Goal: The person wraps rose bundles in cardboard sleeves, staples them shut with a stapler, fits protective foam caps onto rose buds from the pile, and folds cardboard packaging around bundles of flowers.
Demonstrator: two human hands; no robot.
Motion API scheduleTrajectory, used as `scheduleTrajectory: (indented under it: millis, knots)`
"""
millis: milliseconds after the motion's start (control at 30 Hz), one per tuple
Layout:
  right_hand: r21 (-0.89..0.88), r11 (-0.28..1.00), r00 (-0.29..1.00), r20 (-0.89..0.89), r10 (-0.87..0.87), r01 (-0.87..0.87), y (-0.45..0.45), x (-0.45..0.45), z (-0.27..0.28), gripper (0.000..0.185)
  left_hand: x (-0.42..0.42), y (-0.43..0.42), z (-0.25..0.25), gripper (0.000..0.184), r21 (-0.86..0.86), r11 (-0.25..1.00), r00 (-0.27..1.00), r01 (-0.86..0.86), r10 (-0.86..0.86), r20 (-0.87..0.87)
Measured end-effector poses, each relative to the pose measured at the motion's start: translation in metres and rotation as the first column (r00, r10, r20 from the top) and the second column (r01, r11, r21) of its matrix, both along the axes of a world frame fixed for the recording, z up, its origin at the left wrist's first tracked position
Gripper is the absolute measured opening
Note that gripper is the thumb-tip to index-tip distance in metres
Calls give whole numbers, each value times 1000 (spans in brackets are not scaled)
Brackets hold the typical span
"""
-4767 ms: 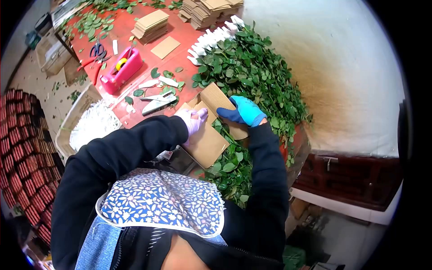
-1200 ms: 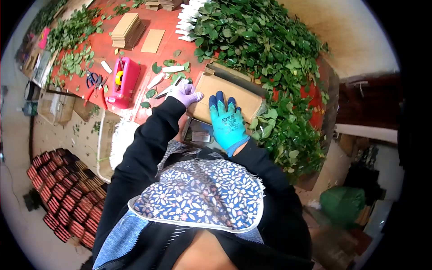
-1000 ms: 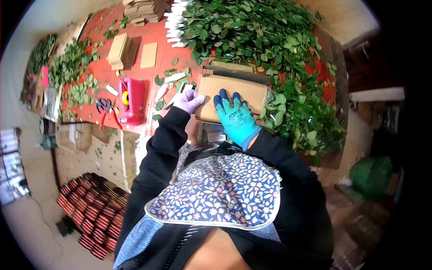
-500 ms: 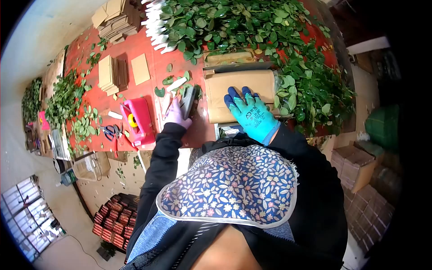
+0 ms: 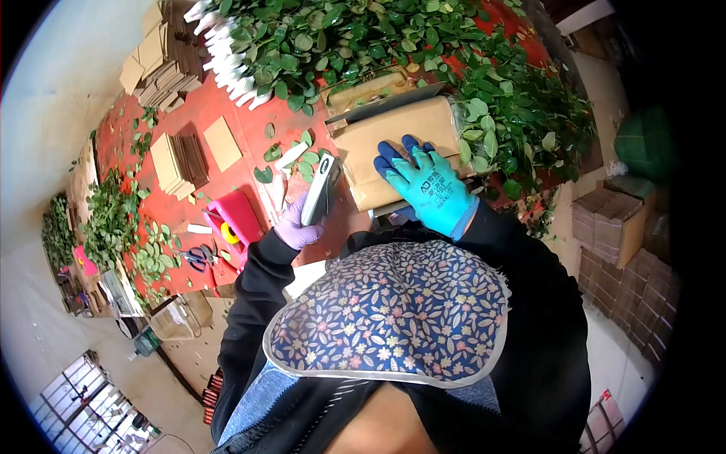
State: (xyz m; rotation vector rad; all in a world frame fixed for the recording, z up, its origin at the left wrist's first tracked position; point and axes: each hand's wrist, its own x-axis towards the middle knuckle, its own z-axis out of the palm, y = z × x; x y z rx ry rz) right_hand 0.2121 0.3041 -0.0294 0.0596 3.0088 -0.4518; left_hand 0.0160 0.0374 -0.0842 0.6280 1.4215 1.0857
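Note:
My left hand, in a thin purple glove, is closed round a grey and black stapler, which is tilted up beside the left edge of a brown paper wrap. My right hand, in a teal and dark blue work glove, lies on that wrap with its fingers spread and holds nothing. Leafy stems stick out at the wrap's right end. Behind it stands a dark upright strip. Whatever is inside the wrap is mostly hidden.
Piled leafy stems cover the back of the red table. To the left are a cardboard stack, a loose card, a pink tape dispenser and scissors. A white marker-like piece lies among loose leaves.
My left hand has raised the stapler and turned it closer to the wrap. The right hand stays on the brown paper. The whole view has tilted slightly.

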Motion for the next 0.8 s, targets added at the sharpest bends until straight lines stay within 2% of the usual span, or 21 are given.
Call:
scheduleTrajectory:
  millis: [67, 133, 167, 200, 267, 333, 400, 467, 533, 667, 800]
  knots:
    - [-8, 1000, 1000, 5, -12, 12, 0, -1, 0, 85, -8, 9, 10, 75, -51, 999, 1000, -2, 2, 7]
    - [-19, 1000, 1000, 15, -11, 11, 1, 1, 0, 86, -19, 17, 15, 79, -52, 992, 970, 119, -127, -208]
    - [-13, 1000, 1000, 1, -7, 7, 2, 1, 0, 86, -20, 22, 18, 71, -44, 994, 967, 101, -109, -231]
    - [-6, 1000, 1000, -15, -4, 3, 2, 1, -1, 87, -22, 28, 23, 71, -47, 994, 967, 103, -111, -229]
    - [-6, 1000, 1000, -20, 3, -3, 2, 2, 0, 86, -26, 35, 32, 69, -75, 980, 927, 187, -201, -316]
    - [-2, 1000, 1000, -25, 5, -5, 4, 2, 0, 86, -30, 40, 43, 69, -103, 972, 934, 211, -231, -274]
    - [-6, 1000, 999, -44, 3, -3, 4, 3, -1, 86, -30, 45, 51, 71, 29, 904, 739, 427, -330, -587]
    - [-4, 1000, 999, -47, -1, 1, 3, 3, -2, 85, -31, 42, 43, 68, 34, 909, 740, 415, -316, -594]
    - [-3, 1000, 999, -51, -3, 3, 4, 3, -3, 84, -34, 44, 42, 67, -103, 902, 785, 419, -417, -458]
    - [-1, 1000, 998, -65, 2, -2, 4, 4, -3, 81, -31, 55, 44, 67, -76, 888, 781, 453, -436, -447]
    - [-31, 1000, 995, -96, 1, -4, 6, 6, -2, 75, -32, 51, 36, 68, -40, 915, 842, 402, -386, -377]
